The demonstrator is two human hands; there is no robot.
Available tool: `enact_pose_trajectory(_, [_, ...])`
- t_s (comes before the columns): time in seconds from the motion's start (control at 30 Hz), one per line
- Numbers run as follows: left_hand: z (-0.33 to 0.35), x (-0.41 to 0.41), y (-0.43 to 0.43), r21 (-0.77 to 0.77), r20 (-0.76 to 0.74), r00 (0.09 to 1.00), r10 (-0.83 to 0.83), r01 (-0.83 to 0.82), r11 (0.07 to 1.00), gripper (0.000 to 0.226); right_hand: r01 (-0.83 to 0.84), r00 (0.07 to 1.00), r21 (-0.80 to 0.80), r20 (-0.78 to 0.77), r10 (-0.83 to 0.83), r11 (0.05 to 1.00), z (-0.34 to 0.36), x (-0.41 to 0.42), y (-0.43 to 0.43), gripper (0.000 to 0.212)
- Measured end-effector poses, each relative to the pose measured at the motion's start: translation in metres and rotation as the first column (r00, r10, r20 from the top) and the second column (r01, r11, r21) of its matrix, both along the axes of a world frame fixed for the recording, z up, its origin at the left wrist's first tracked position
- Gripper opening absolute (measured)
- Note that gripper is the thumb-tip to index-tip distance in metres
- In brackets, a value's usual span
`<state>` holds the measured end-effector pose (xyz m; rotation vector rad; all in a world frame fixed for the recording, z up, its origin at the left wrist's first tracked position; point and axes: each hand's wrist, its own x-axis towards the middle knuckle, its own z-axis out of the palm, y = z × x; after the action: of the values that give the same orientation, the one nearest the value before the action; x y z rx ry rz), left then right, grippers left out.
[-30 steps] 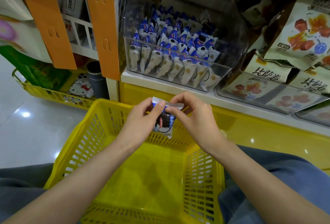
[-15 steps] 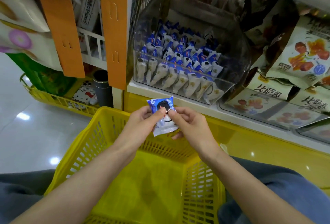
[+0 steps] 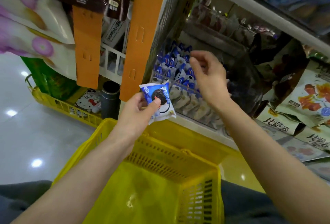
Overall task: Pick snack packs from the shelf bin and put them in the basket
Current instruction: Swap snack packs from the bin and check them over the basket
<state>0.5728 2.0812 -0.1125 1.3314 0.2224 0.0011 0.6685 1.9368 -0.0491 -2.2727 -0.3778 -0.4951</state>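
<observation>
Glossy pale floor tiles are reflecting ceiling lights at nine o'clock, beside two flat orange slotted shelf strips (image 3: 145, 32). At six o'clock a yellow plastic lattice basket (image 3: 200, 197) is sitting open. Above its far rim, the left hand (image 3: 137, 111) is pinching a crinkly blue-and-white snack pack (image 3: 159, 102) between thumb and fingers. At one o'clock the right hand (image 3: 209, 75), loosely curled and holding nothing, is hovering before the clear plastic shelf bin (image 3: 246, 88) of matching packs.
</observation>
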Motion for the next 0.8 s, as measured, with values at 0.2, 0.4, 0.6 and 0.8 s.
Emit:
enact_pose_trajectory(0.2, [0.002, 0.007, 0.004, 0.011, 0.027, 1.0, 0.009, -0.009, 1.0, 0.026, 0.032, 0.969, -0.288, -0.227, -0.1, 0.957, -0.009, 0.09, 0.016, 0.037])
enact_pose_trajectory(0.4, [0.003, 0.013, 0.009, 0.008, 0.062, 0.998, 0.001, -0.001, 1.0, 0.025, 0.046, 0.946, -0.47, -0.264, -0.19, 0.882, -0.014, 0.123, 0.023, 0.036])
enact_pose_trajectory(0.6, [0.003, 0.013, 0.01, 0.002, 0.071, 0.997, -0.012, 0.012, 1.0, 0.024, 0.086, 0.927, -0.537, -0.266, -0.265, 0.839, -0.013, 0.134, 0.023, 0.034])
enact_pose_trajectory(0.8, [0.006, 0.012, 0.01, -0.029, 0.099, 0.995, -0.016, 0.019, 0.999, 0.028, 0.136, 0.954, -0.315, -0.216, -0.21, 0.939, 0.004, 0.118, 0.01, 0.025])
